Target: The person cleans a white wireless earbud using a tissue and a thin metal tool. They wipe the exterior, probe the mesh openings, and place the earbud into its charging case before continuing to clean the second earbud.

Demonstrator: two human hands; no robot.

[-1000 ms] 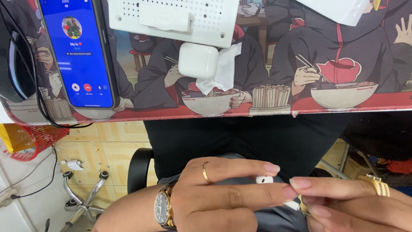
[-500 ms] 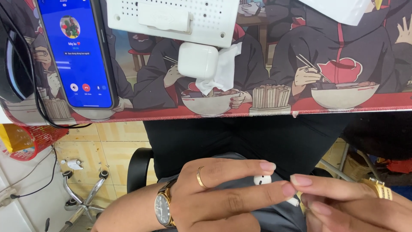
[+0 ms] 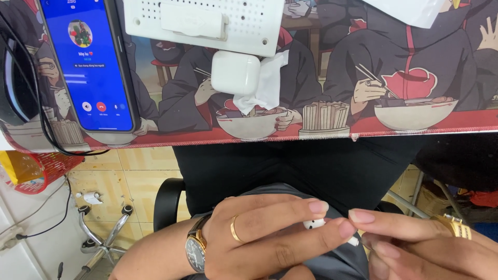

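Both hands are staying low near the lap, left hand [image 3: 259, 238] and right hand [image 3: 415, 246] fingertips pinching together on a white earbud [image 3: 315, 224].

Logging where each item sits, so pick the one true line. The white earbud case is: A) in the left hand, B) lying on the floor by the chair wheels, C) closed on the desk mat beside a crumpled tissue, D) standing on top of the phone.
C: the white earbud case lies closed on the desk mat, its right side against the crumpled tissue, away from both hands.
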